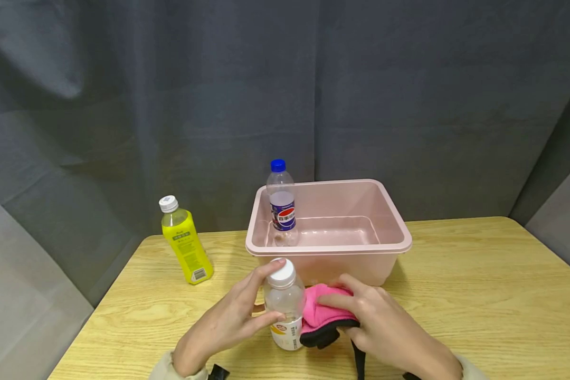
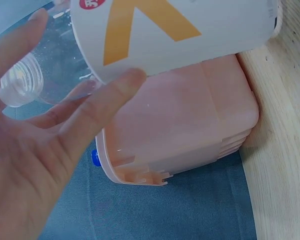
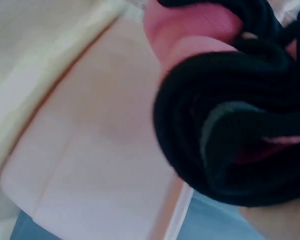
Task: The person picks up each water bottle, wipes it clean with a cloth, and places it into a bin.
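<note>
My left hand [image 1: 230,319] grips a clear plastic bottle [image 1: 286,301] with a white cap and a white and orange label, which stands in front of the pink bin. One finger lies on the cap and the thumb presses the bottle's side. In my right hand [image 1: 382,319] is a bunched pink cloth item [image 1: 319,307] with black trim, held against the bottle's right side. A black strap hangs from it. The right wrist view shows its thick black folds [image 3: 190,100] close up; most of the right hand is hidden there.
Behind the hands sits a pink plastic bin [image 1: 332,249]. An upright cola bottle [image 1: 283,214] with a blue cap stands inside it at the left. A yellow bottle [image 1: 187,245] with a white cap stands on the wooden table [image 1: 475,295] at the left. A dark curtain [image 1: 408,105] hangs behind.
</note>
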The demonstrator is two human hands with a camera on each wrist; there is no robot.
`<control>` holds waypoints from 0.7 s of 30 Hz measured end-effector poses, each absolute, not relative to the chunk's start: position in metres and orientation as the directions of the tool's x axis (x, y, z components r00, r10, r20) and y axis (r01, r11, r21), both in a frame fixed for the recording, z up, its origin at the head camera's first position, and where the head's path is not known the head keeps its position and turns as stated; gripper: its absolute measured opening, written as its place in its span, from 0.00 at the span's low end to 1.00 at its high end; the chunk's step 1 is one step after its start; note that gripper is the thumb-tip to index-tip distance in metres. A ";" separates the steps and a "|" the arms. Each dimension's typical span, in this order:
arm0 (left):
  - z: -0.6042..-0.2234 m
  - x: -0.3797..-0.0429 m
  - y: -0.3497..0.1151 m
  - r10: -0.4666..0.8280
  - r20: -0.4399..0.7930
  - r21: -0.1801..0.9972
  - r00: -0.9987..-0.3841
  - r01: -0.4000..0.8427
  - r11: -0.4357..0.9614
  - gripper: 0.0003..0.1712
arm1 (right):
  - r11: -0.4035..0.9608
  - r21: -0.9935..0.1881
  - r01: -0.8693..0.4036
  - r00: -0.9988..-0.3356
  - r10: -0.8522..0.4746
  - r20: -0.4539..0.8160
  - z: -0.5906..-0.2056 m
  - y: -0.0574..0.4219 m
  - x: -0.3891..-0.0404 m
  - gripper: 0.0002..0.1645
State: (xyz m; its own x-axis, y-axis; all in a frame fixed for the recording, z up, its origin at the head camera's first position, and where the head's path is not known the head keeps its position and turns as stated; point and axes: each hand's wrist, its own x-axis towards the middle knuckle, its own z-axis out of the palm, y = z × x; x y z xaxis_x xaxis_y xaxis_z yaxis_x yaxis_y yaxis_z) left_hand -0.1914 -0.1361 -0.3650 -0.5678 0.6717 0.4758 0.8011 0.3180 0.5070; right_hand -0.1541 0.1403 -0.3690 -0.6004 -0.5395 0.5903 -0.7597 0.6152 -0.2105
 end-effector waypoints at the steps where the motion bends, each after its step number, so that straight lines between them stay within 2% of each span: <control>1: -0.365 -0.191 -0.136 0.671 0.473 0.509 -0.571 0.799 0.321 0.46 | 0.601 -0.220 -0.769 -0.582 -0.515 0.629 -0.367 0.140 -0.154 0.40; 7: -0.366 -0.191 -0.136 0.667 0.479 0.498 -0.571 0.802 0.329 0.46 | 0.468 -0.290 -0.835 -0.480 -0.362 0.799 -0.362 0.135 -0.154 0.41; 13: -0.365 -0.191 -0.135 0.669 0.469 0.528 -0.576 0.791 0.310 0.46 | 0.397 -0.381 -0.835 -0.510 -0.298 0.807 -0.359 0.133 -0.152 0.36; 21: -0.364 -0.192 -0.135 0.673 0.486 0.462 -0.557 0.818 0.343 0.47 | 0.445 -0.300 -0.844 -0.480 -0.376 0.793 -0.359 0.134 -0.152 0.32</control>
